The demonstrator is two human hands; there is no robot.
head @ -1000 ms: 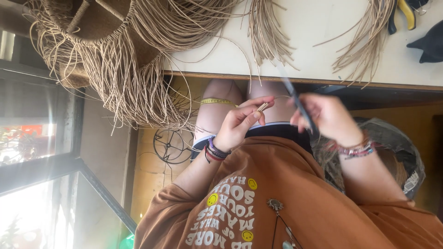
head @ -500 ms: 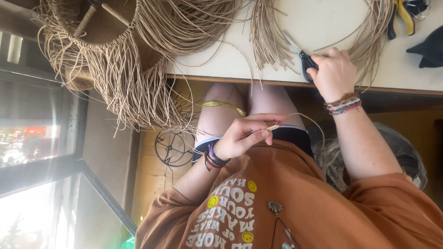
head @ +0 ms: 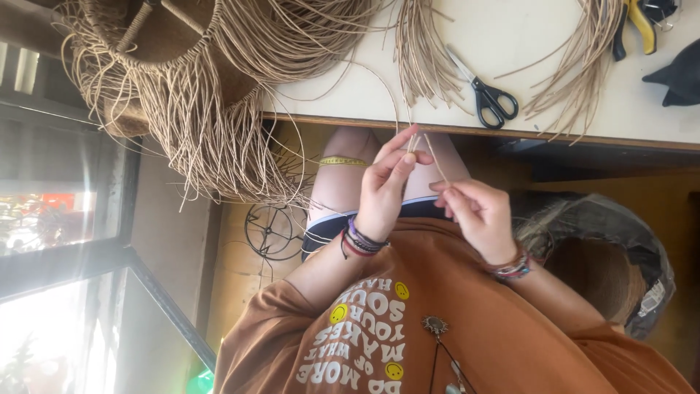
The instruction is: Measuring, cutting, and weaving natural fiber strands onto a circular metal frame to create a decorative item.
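Cord strand [head: 430, 149], thin and tan, is the item we find in work: it runs from the front edge of the tabletop [head: 510, 44] down to both hands, which meet below that edge, over the person's lap. We see the left hand [head: 386, 186] with thumb and forefinger pinched together on the strand, the forefinger stretched up toward the tabletop edge. The right hand [head: 474, 208] sits just beside it, fingers closed on the lower end of the same strand. The two hands are near each other but not touching.

On the tabletop, black-handled scissors [head: 485, 91] lie near the front edge, blades pointing away from the person, touching a hanging bundle of cords [head: 423, 51]. A second bundle [head: 583, 66] lies toward the right corner, and yellow-handled pliers [head: 631, 22] rest at the far right edge beside a dark cloth item [head: 678, 73]. At the left end, a woven fringed piece [head: 182, 87] hangs over the tabletop edge, its loose cords trailing down.

Both wrists carry beaded bracelets [head: 361, 241]. A black wire frame [head: 270, 230] lies on the floor below the left forearm. We cannot tell what the dark bag at the right holds.
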